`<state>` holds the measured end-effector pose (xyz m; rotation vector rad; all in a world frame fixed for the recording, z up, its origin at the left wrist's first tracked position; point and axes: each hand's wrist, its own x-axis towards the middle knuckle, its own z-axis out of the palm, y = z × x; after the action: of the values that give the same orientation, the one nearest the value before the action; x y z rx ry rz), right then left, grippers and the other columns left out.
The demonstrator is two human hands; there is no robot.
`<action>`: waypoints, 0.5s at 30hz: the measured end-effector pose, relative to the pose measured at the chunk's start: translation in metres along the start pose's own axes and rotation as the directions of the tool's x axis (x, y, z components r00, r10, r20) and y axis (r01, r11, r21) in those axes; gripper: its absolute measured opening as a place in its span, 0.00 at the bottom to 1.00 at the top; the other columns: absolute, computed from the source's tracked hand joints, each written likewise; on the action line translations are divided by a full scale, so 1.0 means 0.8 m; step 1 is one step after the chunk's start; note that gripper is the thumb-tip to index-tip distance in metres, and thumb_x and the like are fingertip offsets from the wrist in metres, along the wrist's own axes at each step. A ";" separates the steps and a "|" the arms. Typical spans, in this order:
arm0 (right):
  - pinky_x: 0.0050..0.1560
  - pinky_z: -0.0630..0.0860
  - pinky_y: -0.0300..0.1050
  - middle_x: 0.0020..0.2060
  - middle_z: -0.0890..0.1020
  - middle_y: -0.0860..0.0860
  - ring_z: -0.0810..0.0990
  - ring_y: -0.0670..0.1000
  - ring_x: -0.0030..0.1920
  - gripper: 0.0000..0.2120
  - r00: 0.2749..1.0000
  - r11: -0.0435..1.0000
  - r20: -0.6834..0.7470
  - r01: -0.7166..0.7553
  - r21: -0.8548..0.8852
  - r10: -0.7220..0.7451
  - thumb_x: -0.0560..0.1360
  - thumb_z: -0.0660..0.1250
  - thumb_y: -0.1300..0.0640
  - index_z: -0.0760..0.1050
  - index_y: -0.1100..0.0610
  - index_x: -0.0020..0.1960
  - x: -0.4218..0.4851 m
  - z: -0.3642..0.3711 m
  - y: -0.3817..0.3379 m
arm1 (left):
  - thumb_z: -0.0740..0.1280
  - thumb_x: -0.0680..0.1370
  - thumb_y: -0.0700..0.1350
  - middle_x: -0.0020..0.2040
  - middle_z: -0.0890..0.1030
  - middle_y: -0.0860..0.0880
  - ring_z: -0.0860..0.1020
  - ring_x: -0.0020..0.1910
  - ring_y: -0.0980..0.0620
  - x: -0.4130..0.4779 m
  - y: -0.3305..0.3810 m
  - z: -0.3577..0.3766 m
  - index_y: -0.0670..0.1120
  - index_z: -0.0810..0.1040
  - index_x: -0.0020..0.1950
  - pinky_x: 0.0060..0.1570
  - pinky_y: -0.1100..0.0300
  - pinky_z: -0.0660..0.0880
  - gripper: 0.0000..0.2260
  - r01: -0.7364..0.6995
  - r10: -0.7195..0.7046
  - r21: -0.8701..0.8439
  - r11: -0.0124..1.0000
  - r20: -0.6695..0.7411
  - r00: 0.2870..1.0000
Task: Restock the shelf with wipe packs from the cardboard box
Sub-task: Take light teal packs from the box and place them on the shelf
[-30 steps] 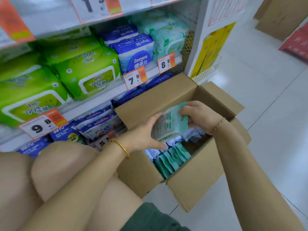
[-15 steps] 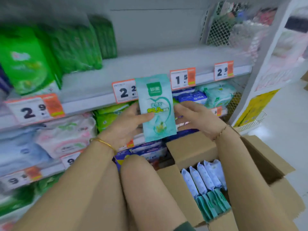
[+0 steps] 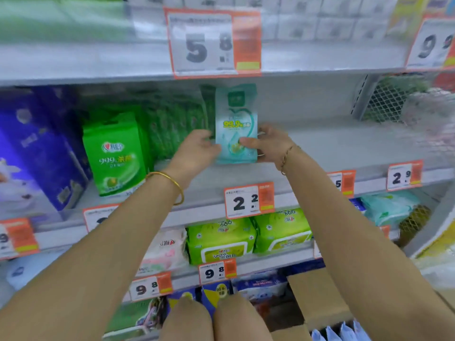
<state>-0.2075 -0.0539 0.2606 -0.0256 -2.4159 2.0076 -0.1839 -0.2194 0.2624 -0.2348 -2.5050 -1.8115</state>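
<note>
The grey metal shelf (image 3: 332, 146) carries an upright pale teal wipe pack (image 3: 236, 124), a row of dark green packs (image 3: 172, 124), a bright green pack (image 3: 114, 153) and a blue carton (image 3: 41, 153) to its left.

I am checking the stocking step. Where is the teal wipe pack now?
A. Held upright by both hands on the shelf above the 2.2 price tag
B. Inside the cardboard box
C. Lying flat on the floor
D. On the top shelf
A: both the left hand and right hand grip the teal wipe pack upright on the shelf, above the 2.2 price tag.

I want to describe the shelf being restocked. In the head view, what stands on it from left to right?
Blue boxes → green wipe pack → dark green packs → left hand → teal wipe pack → right hand.
</note>
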 end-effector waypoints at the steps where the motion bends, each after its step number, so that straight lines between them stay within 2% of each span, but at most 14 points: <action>1: 0.56 0.78 0.59 0.56 0.80 0.59 0.81 0.59 0.53 0.17 0.999 1.000 -0.052 -0.013 -0.018 0.012 0.71 0.71 0.63 0.71 0.59 0.57 0.024 -0.001 0.000 | 0.64 0.78 0.38 0.58 0.75 0.44 0.76 0.54 0.50 0.011 -0.006 0.000 0.40 0.68 0.68 0.46 0.60 0.74 0.19 -0.006 0.009 0.103 0.995 -0.033 0.999; 3: 0.59 0.76 0.59 0.61 0.77 0.59 0.78 0.60 0.59 0.26 0.995 0.992 -0.098 -0.026 -0.125 0.014 0.70 0.73 0.62 0.67 0.61 0.65 0.069 0.000 0.005 | 0.64 0.77 0.37 0.65 0.73 0.41 0.73 0.62 0.45 0.029 -0.017 0.001 0.39 0.68 0.68 0.56 0.58 0.71 0.20 -0.059 0.077 0.295 0.954 -0.050 0.996; 4: 0.60 0.76 0.58 0.62 0.76 0.59 0.78 0.60 0.60 0.28 0.994 0.982 -0.104 -0.032 -0.188 0.012 0.70 0.73 0.62 0.67 0.61 0.66 0.089 0.001 0.009 | 0.64 0.76 0.36 0.66 0.73 0.40 0.72 0.64 0.44 0.036 -0.022 0.002 0.39 0.70 0.67 0.59 0.60 0.68 0.19 -0.093 0.112 0.383 0.919 -0.027 0.993; 6: 0.59 0.77 0.58 0.62 0.76 0.59 0.77 0.60 0.60 0.28 0.996 0.971 -0.090 -0.042 -0.235 0.022 0.70 0.73 0.61 0.67 0.60 0.67 0.117 0.009 0.017 | 0.64 0.76 0.37 0.66 0.71 0.40 0.70 0.66 0.44 0.045 -0.030 0.004 0.40 0.70 0.67 0.63 0.62 0.63 0.19 -0.143 0.141 0.526 0.838 0.045 0.989; 9: 0.58 0.77 0.60 0.60 0.77 0.61 0.79 0.62 0.58 0.22 0.995 0.963 -0.081 -0.076 -0.259 0.057 0.73 0.68 0.63 0.68 0.61 0.65 0.139 0.026 0.016 | 0.64 0.76 0.39 0.69 0.69 0.41 0.66 0.69 0.44 0.056 -0.039 0.005 0.43 0.68 0.70 0.68 0.60 0.60 0.22 -0.164 0.140 0.622 0.766 0.088 0.986; 11: 0.57 0.78 0.58 0.59 0.78 0.61 0.79 0.62 0.58 0.18 0.995 0.929 -0.091 -0.070 -0.362 0.040 0.74 0.66 0.62 0.70 0.62 0.62 0.155 0.034 0.012 | 0.64 0.76 0.40 0.69 0.68 0.41 0.66 0.70 0.44 0.060 -0.041 0.005 0.44 0.67 0.71 0.68 0.59 0.59 0.23 -0.170 0.142 0.658 0.734 0.095 0.985; 13: 0.59 0.77 0.54 0.56 0.78 0.60 0.78 0.60 0.58 0.08 0.994 0.882 -0.105 -0.044 -0.470 -0.007 0.75 0.64 0.62 0.71 0.63 0.53 0.168 0.040 0.007 | 0.64 0.76 0.40 0.70 0.67 0.42 0.65 0.70 0.44 0.064 -0.043 0.005 0.44 0.66 0.71 0.68 0.59 0.59 0.23 -0.171 0.136 0.679 0.714 0.104 0.985; 14: 0.60 0.76 0.51 0.52 0.79 0.59 0.78 0.59 0.57 0.02 0.994 0.858 -0.106 -0.030 -0.513 -0.029 0.75 0.63 0.63 0.70 0.61 0.46 0.174 0.043 0.007 | 0.64 0.76 0.40 0.70 0.67 0.42 0.65 0.70 0.44 0.066 -0.044 0.004 0.44 0.66 0.71 0.68 0.59 0.59 0.23 -0.166 0.128 0.684 0.710 0.107 0.986; 15: 0.58 0.76 0.48 0.45 0.77 0.56 0.77 0.58 0.55 0.05 0.994 0.837 -0.107 -0.029 -0.547 -0.036 0.76 0.62 0.63 0.68 0.60 0.42 0.178 0.046 0.007 | 0.64 0.76 0.40 0.70 0.67 0.43 0.64 0.70 0.43 0.068 -0.046 0.004 0.45 0.66 0.71 0.69 0.57 0.60 0.23 -0.159 0.116 0.685 0.711 0.108 0.987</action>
<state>-0.3501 -0.0869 0.2467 -0.1301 -2.8094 1.1972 -0.2426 -0.2225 0.2334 -0.4190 -2.8916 -0.7090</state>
